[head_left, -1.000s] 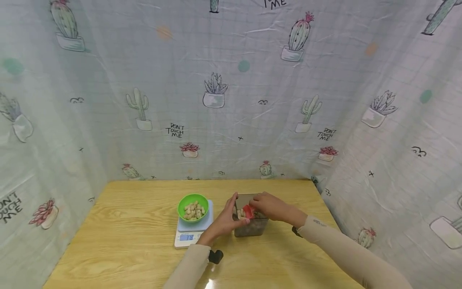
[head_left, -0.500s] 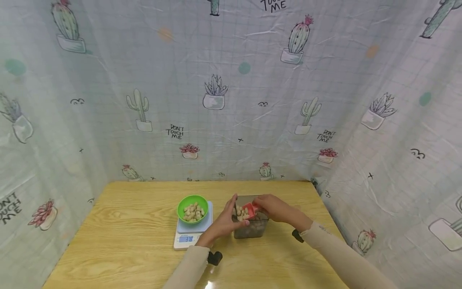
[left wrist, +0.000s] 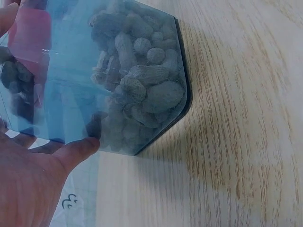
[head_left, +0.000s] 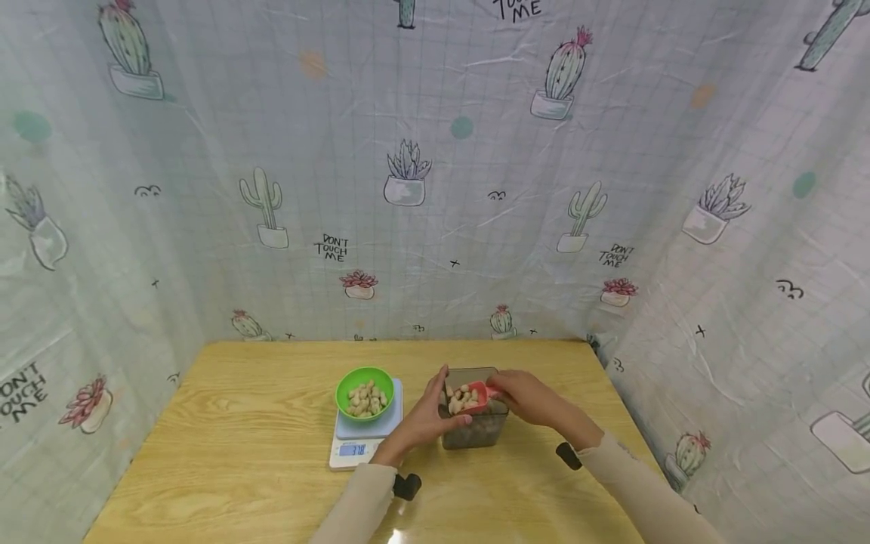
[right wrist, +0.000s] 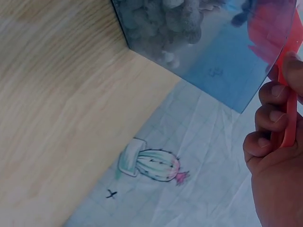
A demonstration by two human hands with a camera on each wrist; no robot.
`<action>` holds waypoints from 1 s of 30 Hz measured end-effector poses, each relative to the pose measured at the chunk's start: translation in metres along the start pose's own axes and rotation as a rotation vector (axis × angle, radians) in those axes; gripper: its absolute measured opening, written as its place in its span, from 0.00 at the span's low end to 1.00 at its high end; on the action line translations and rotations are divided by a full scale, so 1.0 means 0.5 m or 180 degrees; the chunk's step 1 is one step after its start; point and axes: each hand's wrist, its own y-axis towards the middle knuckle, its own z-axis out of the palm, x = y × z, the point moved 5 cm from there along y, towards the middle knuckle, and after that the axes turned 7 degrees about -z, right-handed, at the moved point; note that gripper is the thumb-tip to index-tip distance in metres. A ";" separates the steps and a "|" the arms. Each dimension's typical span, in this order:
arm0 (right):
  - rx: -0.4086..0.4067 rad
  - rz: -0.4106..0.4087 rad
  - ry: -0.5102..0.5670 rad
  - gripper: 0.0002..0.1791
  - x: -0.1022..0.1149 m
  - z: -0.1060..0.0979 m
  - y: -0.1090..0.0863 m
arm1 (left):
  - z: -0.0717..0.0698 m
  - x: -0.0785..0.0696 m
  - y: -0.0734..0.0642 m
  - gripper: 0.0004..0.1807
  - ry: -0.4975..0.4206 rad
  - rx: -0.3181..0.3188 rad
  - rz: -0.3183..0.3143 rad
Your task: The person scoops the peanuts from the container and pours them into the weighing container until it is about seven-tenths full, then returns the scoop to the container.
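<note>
A clear, dark-tinted plastic container (head_left: pixel 472 434) holds unshelled peanuts (left wrist: pixel 142 80), which show through its wall in the left wrist view. My left hand (head_left: pixel 423 420) grips its left side, thumb along the near wall and fingers on the opposite side. With curled fingers, my right hand (head_left: pixel 526 394) holds the handle of a red scoop (head_left: pixel 479 395); the right wrist view shows the fingers wrapped round that handle (right wrist: pixel 287 123). Peanuts (head_left: pixel 462 398) fill the scoop, which lies tilted at the container's mouth, its bowl toward the left hand.
Left of the container, a green bowl (head_left: pixel 343 384) of peanuts stands on a white kitchen scale (head_left: pixel 370 431) with a lit display (head_left: pixel 352 450). All stand on a wooden table (head_left: pixel 258 438). A cactus-print curtain (head_left: pixel 448 227) encloses the back and sides.
The scoop has come up from among the peanuts and moved slightly right, now showing a load of peanuts. The right hand shifted right with it; the left hand stays on the container.
</note>
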 end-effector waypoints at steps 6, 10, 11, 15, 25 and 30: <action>-0.0247 0.0224 0.0051 0.07 -0.009 0.007 -0.030 | 0.001 0.000 0.000 0.61 0.0032 -0.0049 0.0011; -0.0309 0.0405 0.0173 0.08 -0.013 0.017 -0.045 | 0.004 0.003 -0.001 0.61 0.0094 -0.0034 0.0017; -0.0334 0.0417 0.0197 0.09 -0.013 0.019 -0.047 | 0.004 0.002 -0.001 0.61 0.0101 -0.0043 0.0022; -0.0436 0.0458 0.0254 0.10 -0.013 0.023 -0.052 | 0.004 0.001 -0.002 0.60 0.0103 -0.0084 0.0025; -0.0568 0.0756 0.0359 0.11 -0.030 0.022 -0.067 | 0.007 0.002 0.000 0.61 0.0138 -0.0099 0.0002; -0.0604 0.0869 0.0357 0.12 -0.040 0.006 -0.070 | 0.007 0.000 0.001 0.63 0.0106 -0.0060 -0.0036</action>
